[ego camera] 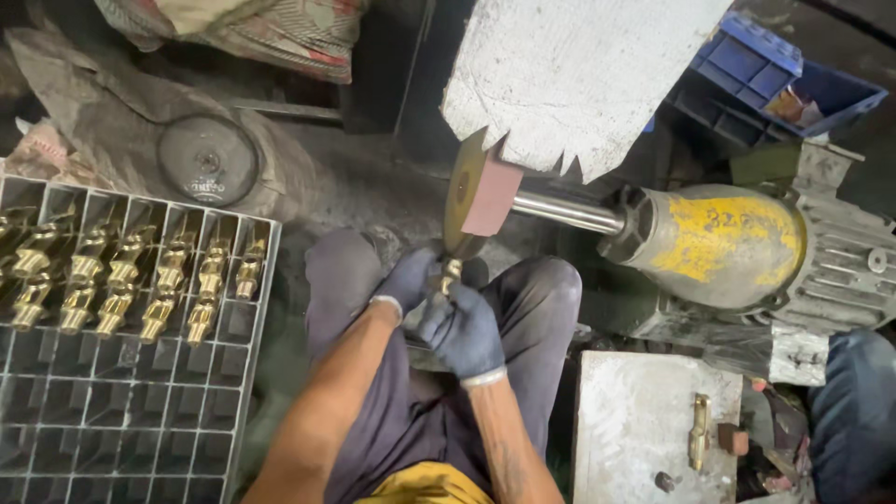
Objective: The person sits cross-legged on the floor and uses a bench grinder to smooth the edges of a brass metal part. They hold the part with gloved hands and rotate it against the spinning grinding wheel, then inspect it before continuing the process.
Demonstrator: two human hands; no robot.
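Observation:
Both my hands wear dark blue gloves and grip one small brass fitting together. My left hand holds it from the left, my right hand from below and the right. The fitting's tip is pressed up against the lower rim of a round buffing wheel. That wheel sits on a steel shaft coming out of a grey motor with a yellow patch. My knees in dark trousers lie under the hands.
A metal grid tray at the left holds several brass fittings in its upper rows. A white guard plate hangs over the wheel. A grey box with one brass part sits at the lower right, a blue crate at the upper right.

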